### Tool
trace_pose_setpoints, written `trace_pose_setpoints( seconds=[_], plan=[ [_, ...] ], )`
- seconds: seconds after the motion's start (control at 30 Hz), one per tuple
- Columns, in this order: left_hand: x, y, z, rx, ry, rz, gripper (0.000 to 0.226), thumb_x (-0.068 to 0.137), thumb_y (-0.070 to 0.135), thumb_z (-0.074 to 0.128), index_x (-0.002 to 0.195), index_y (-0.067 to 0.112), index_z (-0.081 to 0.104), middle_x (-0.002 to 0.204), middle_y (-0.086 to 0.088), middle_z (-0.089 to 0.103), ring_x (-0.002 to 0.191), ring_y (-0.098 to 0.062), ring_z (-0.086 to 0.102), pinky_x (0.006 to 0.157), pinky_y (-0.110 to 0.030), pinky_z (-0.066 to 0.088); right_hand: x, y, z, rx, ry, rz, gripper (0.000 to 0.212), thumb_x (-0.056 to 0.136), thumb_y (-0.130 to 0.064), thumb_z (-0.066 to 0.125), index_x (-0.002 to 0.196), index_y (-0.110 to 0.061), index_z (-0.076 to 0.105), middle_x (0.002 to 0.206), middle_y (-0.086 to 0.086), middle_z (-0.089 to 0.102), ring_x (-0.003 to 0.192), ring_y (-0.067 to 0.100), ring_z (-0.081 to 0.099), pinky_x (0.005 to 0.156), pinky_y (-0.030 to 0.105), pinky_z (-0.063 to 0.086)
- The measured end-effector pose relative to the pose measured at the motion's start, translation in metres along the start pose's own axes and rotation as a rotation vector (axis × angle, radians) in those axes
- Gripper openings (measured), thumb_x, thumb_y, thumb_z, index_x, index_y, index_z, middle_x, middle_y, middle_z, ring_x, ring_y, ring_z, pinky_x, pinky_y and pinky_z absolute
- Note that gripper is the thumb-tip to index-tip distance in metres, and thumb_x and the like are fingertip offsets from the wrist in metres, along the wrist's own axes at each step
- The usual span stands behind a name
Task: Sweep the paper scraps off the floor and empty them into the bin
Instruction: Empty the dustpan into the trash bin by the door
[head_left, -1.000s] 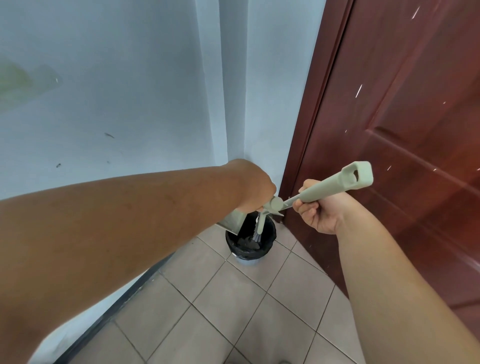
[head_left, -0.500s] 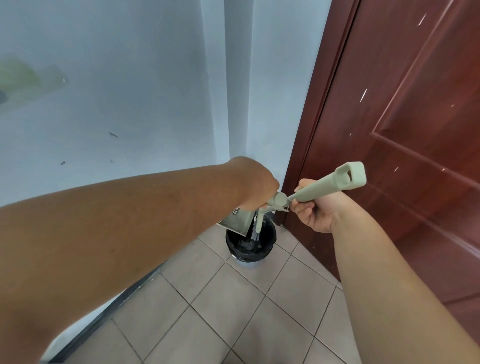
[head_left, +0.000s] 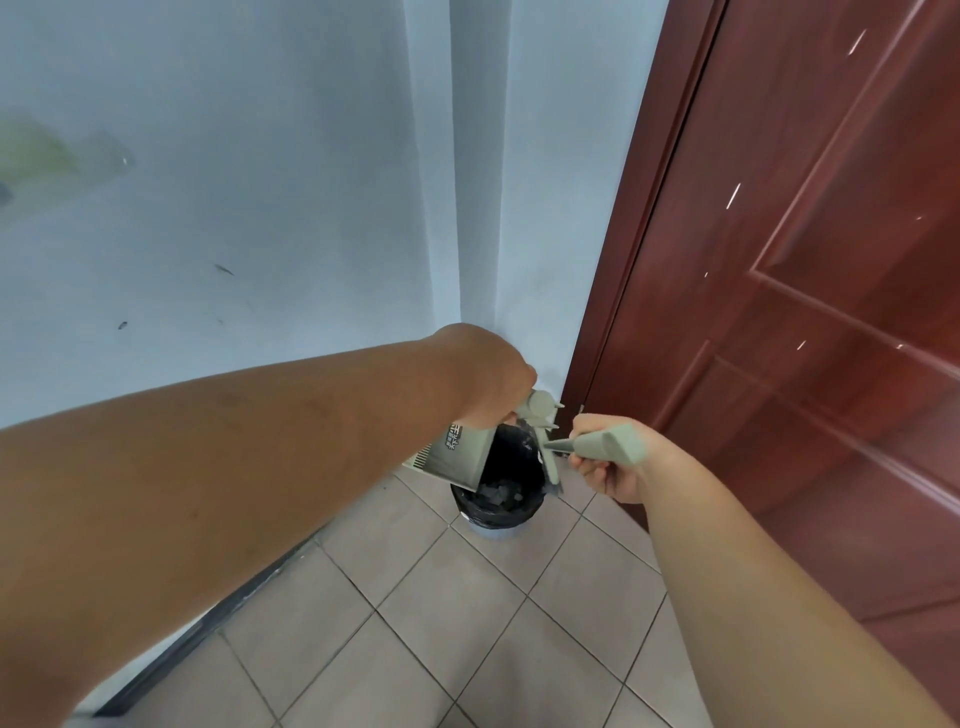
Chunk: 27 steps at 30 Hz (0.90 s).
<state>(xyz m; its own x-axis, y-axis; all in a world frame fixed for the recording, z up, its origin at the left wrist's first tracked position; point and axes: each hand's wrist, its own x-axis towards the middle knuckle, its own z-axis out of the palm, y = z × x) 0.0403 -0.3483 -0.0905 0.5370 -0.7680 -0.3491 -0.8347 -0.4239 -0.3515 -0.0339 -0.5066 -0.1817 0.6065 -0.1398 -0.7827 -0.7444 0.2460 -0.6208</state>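
A small round bin (head_left: 498, 512) with a black liner stands in the corner on the tiled floor, with pale scraps inside it. My left hand (head_left: 491, 382) grips the handle of a pale green dustpan (head_left: 454, 457), which hangs tilted above the bin's left rim. To the right, my right hand (head_left: 610, 465) holds the pale green broom handle (head_left: 605, 444), whose end points toward me. The broom's lower part reaches down beside the bin's right rim and is mostly hidden.
A dark red door (head_left: 805, 312) fills the right side, close to my right hand. A pale blue wall (head_left: 208, 208) with a dark skirting (head_left: 208, 618) runs along the left. Beige floor tiles (head_left: 467, 623) spread out in front of the bin.
The dustpan has tipped further and now hangs over the bin's left rim. My right hand has lowered the broom handle, so its end now points toward me instead of up to the right.
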Motion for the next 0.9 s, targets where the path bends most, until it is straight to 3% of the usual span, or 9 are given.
trace_pose_setpoints(
  seconds=[0.17, 0.33, 0.47, 0.63, 0.9],
  plan=[
    [0.003, 0.005, -0.001, -0.014, 0.014, -0.002, 0.017, 0.094, 0.034, 0.043, 0.09, 0.018, 0.04, 0.065, 0.003, 0.039, 0.052, -0.014, 0.035, 0.044, -0.029, 0.027, 0.005, 0.004, -0.005, 0.131, -0.076, -0.024, 0.018, 0.088, -0.01, 0.045, 0.071, -0.004, 0.05, 0.051, 0.008, 0.049, 0.024, 0.008, 0.038, 0.027, 0.009, 0.03],
    [0.01, 0.008, -0.004, -0.038, 0.016, 0.011, 0.02, 0.095, 0.037, 0.042, 0.09, 0.017, 0.04, 0.064, 0.004, 0.038, 0.053, -0.013, 0.035, 0.052, -0.032, 0.034, 0.006, -0.002, -0.011, 0.223, -0.18, -0.019, 0.008, 0.087, -0.011, 0.042, 0.08, -0.012, 0.044, 0.049, 0.006, 0.048, 0.025, 0.005, 0.033, 0.026, 0.011, 0.029],
    [0.01, 0.004, -0.002, -0.022, -0.009, -0.011, 0.022, 0.095, 0.036, 0.042, 0.101, 0.015, 0.047, 0.066, 0.005, 0.039, 0.061, -0.018, 0.043, 0.047, -0.031, 0.029, -0.001, -0.015, -0.011, 0.201, -0.161, -0.045, 0.018, 0.088, -0.012, 0.041, 0.069, -0.013, 0.039, 0.048, 0.005, 0.046, 0.025, 0.005, 0.03, 0.026, 0.011, 0.028],
    [0.012, -0.002, -0.004, -0.024, 0.003, -0.052, 0.022, 0.095, 0.038, 0.042, 0.1, 0.016, 0.047, 0.066, 0.005, 0.041, 0.054, -0.012, 0.037, 0.044, -0.029, 0.026, -0.01, -0.035, -0.006, 0.297, -0.189, -0.033, 0.031, 0.097, -0.023, 0.04, 0.068, -0.012, 0.038, 0.044, 0.004, 0.045, 0.024, 0.003, 0.03, 0.026, 0.009, 0.029],
    [0.012, -0.011, -0.006, -0.105, 0.041, -0.13, 0.027, 0.094, 0.045, 0.04, 0.095, 0.018, 0.044, 0.066, 0.006, 0.041, 0.054, -0.013, 0.038, 0.047, -0.029, 0.029, -0.014, -0.064, 0.003, 0.245, -0.201, -0.037, 0.03, 0.094, -0.019, 0.039, 0.066, -0.01, 0.041, 0.047, 0.003, 0.044, 0.025, 0.002, 0.03, 0.026, 0.009, 0.03]
  ],
)
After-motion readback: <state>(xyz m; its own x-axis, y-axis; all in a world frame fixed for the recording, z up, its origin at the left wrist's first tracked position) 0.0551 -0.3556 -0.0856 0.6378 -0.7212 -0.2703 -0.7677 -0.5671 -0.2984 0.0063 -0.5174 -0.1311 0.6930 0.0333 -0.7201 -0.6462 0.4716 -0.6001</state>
